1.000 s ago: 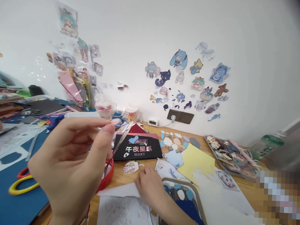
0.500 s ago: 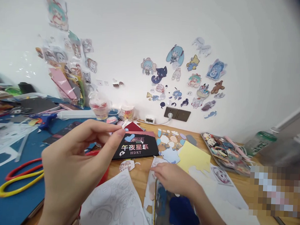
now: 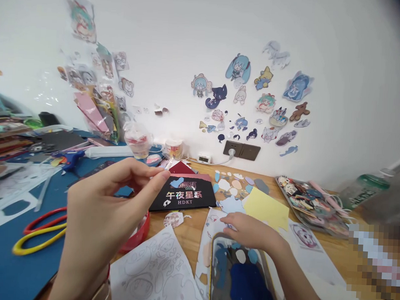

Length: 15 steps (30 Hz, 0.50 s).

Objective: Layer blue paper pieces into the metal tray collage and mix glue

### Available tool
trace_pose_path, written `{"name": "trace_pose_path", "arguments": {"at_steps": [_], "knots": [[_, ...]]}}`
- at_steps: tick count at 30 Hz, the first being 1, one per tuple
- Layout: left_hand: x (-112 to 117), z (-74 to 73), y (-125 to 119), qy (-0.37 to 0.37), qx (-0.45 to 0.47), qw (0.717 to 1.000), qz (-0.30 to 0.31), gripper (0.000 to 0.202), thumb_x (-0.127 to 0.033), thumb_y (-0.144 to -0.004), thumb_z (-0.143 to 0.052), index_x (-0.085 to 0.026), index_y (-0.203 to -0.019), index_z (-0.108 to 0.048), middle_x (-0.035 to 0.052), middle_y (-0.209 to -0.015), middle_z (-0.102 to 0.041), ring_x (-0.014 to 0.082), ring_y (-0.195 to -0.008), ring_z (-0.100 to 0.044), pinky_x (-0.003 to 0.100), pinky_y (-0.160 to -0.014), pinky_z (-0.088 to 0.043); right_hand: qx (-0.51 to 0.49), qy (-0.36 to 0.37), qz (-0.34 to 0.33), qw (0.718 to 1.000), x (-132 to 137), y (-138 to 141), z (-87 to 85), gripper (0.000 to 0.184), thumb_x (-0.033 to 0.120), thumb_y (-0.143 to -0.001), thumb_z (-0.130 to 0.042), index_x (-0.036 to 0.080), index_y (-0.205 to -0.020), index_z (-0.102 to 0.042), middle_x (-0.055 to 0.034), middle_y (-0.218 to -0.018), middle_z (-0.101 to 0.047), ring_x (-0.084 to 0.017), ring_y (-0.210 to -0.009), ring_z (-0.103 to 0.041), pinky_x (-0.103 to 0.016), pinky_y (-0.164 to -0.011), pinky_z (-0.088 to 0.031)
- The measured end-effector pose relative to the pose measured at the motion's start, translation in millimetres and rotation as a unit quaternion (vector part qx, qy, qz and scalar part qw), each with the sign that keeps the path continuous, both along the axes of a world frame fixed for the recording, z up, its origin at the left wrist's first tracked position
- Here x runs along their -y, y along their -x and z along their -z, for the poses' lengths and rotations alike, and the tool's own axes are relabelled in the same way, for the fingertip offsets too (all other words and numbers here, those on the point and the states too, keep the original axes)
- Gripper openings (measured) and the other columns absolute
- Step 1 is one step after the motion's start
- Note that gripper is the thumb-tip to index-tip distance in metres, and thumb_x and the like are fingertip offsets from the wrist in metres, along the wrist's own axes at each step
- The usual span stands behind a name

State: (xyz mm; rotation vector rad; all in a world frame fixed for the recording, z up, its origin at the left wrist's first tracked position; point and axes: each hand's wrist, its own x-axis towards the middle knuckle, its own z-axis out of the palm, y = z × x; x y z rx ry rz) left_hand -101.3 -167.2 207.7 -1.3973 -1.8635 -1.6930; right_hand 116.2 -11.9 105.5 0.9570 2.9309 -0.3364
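My left hand (image 3: 118,208) is raised at the left of the view, thumb and forefinger pinched on a small clear strip (image 3: 169,163). Its exact kind is too small to tell. My right hand (image 3: 252,232) lies low on the desk with its fingers stretched leftward over a drawn paper sheet (image 3: 207,236), just past the upper edge of a tray (image 3: 211,274). In the tray are dark blue, grey and light blue cut pieces. Behind the left fingertips stands a black card box (image 3: 184,203) bearing small blue and white scraps.
Red and yellow scissors handles (image 3: 39,236) lie on the blue mat (image 3: 2,265). A line-drawn sheet (image 3: 155,272) is in front. Cut-paper shapes (image 3: 225,184), a yellow sheet (image 3: 267,208) and a bag of cutouts (image 3: 303,203) lie rightward. Cutouts cover the wall.
The view has shifted, so most things sit a little farther right. My right hand has drawn back from over the tray, showing more of its pieces. The left hand keeps its pinch.
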Motion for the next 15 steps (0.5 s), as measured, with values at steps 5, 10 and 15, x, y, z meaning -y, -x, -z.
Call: {"name": "trace_pose_path", "arguments": {"at_steps": [5,10,15], "knots": [[-0.1,-0.2,6.5,0.005,0.016,1.000,0.004,0.007,-0.029,-0.069,-0.066,-0.024,-0.069,-0.062,-0.0013,-0.065,-0.062,0.0139,-0.055,-0.054,0.028,-0.049,-0.041,-0.039,-0.036,-0.028,0.998,-13.2,29.9,19.2,0.033,0.020,-0.084,-0.042,0.014,-0.114,-0.056,-0.0093,-0.113,-0.059,-0.020,-0.105,-0.052,-0.030,-0.089,-0.039],[-0.9,-1.7,6.5,-0.010,0.032,0.999,-0.013,0.011,-0.030,-0.066,-0.071,-0.021,-0.070,-0.064,-0.0028,-0.065,-0.063,0.0101,-0.054,-0.055,0.023,-0.049,-0.042,-0.051,-0.104,-0.029,0.993,-25.3,72.0,45.2,0.058,0.028,-0.075,-0.060,0.010,-0.127,-0.042,-0.0172,-0.130,-0.044,-0.027,-0.117,-0.042,-0.037,-0.094,-0.035],[-0.6,-1.8,5.8,-0.018,0.027,0.999,-0.004,0.012,-0.028,-0.066,-0.071,-0.020,-0.071,-0.063,-0.0028,-0.065,-0.062,0.0086,-0.053,-0.053,0.022,-0.050,-0.042,-0.038,-0.155,-0.046,0.986,-36.0,92.6,54.3,0.050,0.028,-0.077,-0.062,0.009,-0.120,-0.046,-0.0189,-0.124,-0.047,-0.027,-0.111,-0.047,-0.040,-0.089,-0.039]]}}
